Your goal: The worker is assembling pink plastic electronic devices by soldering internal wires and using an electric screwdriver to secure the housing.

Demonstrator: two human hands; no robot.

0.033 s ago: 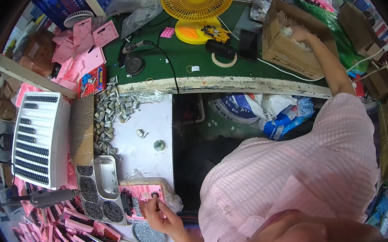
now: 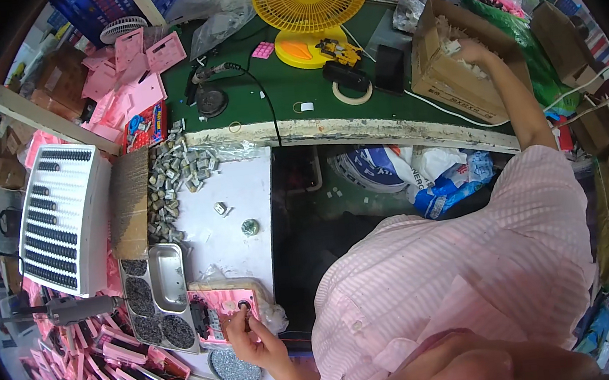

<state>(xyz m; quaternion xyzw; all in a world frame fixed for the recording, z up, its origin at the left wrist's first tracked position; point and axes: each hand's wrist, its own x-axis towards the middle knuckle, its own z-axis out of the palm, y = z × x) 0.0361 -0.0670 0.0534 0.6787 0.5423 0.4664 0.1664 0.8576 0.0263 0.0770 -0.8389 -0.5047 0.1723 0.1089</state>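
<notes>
My left hand (image 2: 255,341) rests at the near edge of an open pink plastic casing (image 2: 228,297). Its thumb and fingers are pinched together at a small dark round part (image 2: 245,305) on the casing. Black pieces and a grey part sit in the casing's left side, and it lies on a plastic-wrapped pad. Far to the right, my right hand (image 2: 473,51) reaches into a cardboard box (image 2: 457,88) holding pale, shredded-looking pieces. The pieces and the box hide its fingertips, so their grip does not show.
Left of the casing stands a metal tray (image 2: 167,278) beside cups of black bits (image 2: 140,296). Small metal motors (image 2: 170,182) are heaped behind. An electric screwdriver (image 2: 83,310) hangs over piled pink casings (image 2: 108,374). A yellow fan (image 2: 310,0) stands on the green bench.
</notes>
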